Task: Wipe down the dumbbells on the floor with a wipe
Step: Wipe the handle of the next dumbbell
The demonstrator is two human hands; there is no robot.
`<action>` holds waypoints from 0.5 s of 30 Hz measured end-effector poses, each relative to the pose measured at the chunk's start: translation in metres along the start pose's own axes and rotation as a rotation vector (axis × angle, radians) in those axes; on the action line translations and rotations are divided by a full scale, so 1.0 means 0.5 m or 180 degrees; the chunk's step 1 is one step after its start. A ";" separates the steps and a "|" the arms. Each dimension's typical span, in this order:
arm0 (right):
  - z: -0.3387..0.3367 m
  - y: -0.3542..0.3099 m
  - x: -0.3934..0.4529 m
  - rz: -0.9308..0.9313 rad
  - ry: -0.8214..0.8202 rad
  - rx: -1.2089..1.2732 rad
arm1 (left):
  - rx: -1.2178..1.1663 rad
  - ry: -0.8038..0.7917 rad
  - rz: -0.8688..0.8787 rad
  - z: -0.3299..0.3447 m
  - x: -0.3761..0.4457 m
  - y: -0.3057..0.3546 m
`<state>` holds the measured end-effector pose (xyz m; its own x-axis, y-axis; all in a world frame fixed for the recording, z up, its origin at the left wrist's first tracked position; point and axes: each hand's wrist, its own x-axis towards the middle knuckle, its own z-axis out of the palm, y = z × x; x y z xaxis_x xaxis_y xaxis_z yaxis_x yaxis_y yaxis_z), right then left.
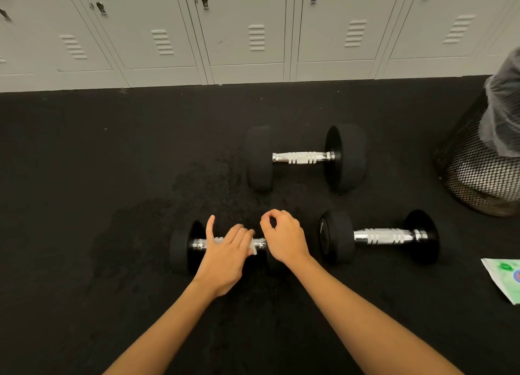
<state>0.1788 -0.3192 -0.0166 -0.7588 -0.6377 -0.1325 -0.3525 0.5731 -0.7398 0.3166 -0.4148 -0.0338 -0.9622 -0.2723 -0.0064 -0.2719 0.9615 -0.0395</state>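
Three black dumbbells with chrome handles lie on the dark floor. The near left dumbbell (181, 248) is under my hands. My left hand (225, 258) presses a white wipe (253, 248) onto its chrome handle, thumb raised and fingers laid over the wipe. My right hand (285, 238) rests on that dumbbell's right head, hiding it, with fingers loosely curled and nothing seen in them. A second dumbbell (380, 236) lies to the right, and a third dumbbell (305, 158) lies farther back.
A green and white pack of wipes (503, 283) lies on the floor at the right edge. A black mesh bin (475, 175) with a clear liner stands at the far right. Grey lockers (247, 31) line the back wall. A damp patch darkens the floor left of the dumbbells.
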 end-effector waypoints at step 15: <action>0.003 -0.003 0.005 0.0066 0.0011 -0.0038 | -0.0329 -0.0517 -0.0029 -0.042 0.056 0.047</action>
<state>0.1783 -0.3223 -0.0170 -0.7680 -0.6238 -0.1454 -0.3431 0.5924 -0.7289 0.2829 -0.3990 -0.0137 -0.9466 -0.2752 -0.1682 -0.2888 0.9553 0.0625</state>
